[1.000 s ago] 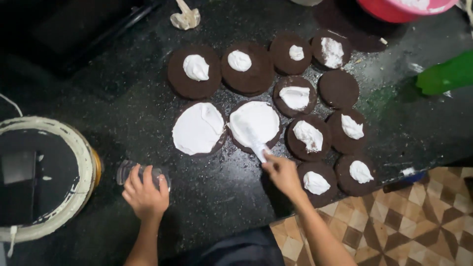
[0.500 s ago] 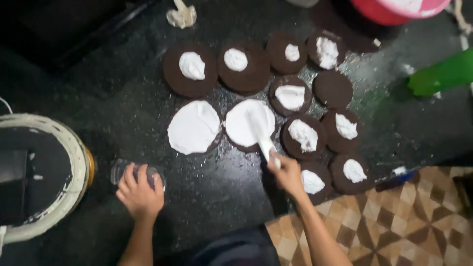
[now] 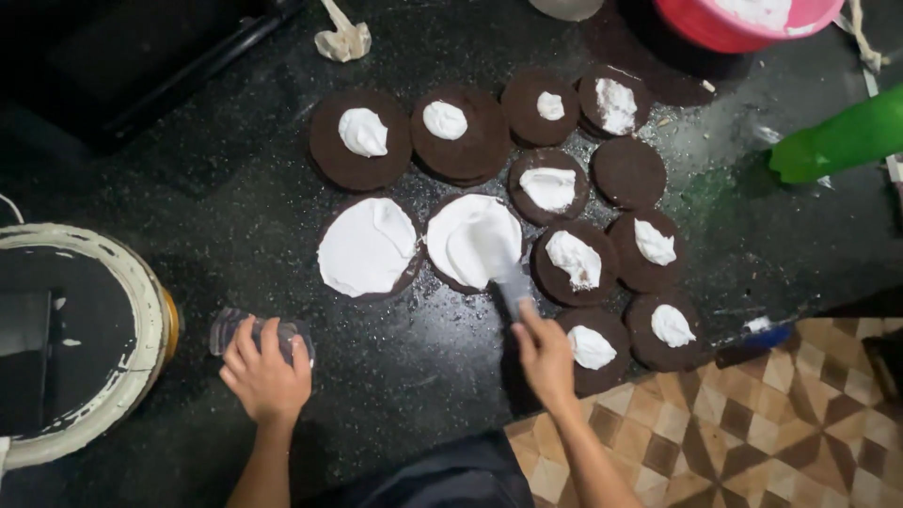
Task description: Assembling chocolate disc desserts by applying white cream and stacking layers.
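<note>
Head view: right hand [image 3: 546, 356] grip holds spatula [image 3: 497, 256] on cream-covered cake [image 3: 463, 240].

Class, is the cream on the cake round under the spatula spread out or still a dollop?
Spread: white cream covers nearly the whole cake round beneath the spatula.

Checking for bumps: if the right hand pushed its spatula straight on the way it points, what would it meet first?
The right hand points its spatula up-left; beyond the cream-covered cake round under the blade, likely the dolloped chocolate round.
</note>
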